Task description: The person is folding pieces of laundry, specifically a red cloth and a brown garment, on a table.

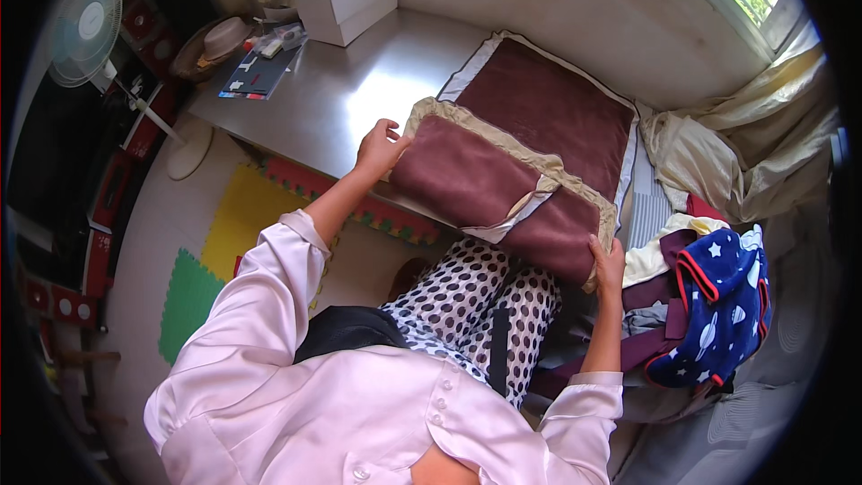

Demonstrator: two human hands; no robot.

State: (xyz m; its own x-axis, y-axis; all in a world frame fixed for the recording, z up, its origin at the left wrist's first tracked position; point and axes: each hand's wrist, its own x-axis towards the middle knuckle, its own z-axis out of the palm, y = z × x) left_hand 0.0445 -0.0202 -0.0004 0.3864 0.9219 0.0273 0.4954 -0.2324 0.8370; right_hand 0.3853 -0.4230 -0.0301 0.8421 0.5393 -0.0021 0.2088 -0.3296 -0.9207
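Observation:
Between my two hands hangs a maroon plush fabric cover (pixel 465 172) with a gathered beige border, partly over the table's front edge. My left hand (pixel 382 149) pinches its left edge between thumb and fingers. The opposite edge, by the beige trim, is gripped in my right hand (pixel 608 265). A pale strip of fabric (pixel 522 212) with dark edging crosses the front of this cover in a loose loop. Beneath and behind it, a second maroon cover (pixel 549 94) with a whitish border lies flat on the metal-topped table (pixel 316 101); its near part is hidden.
At my right is a pile of clothes with a navy star-patterned fleece piece (pixel 724 310) on top. A beige curtain (pixel 734 141) hangs beyond. A white box (pixel 350 3) and a dark flat sheet (pixel 256 71) occupy the table's far left. A fan (pixel 91 20) stands left, near foam mats (pixel 249 215).

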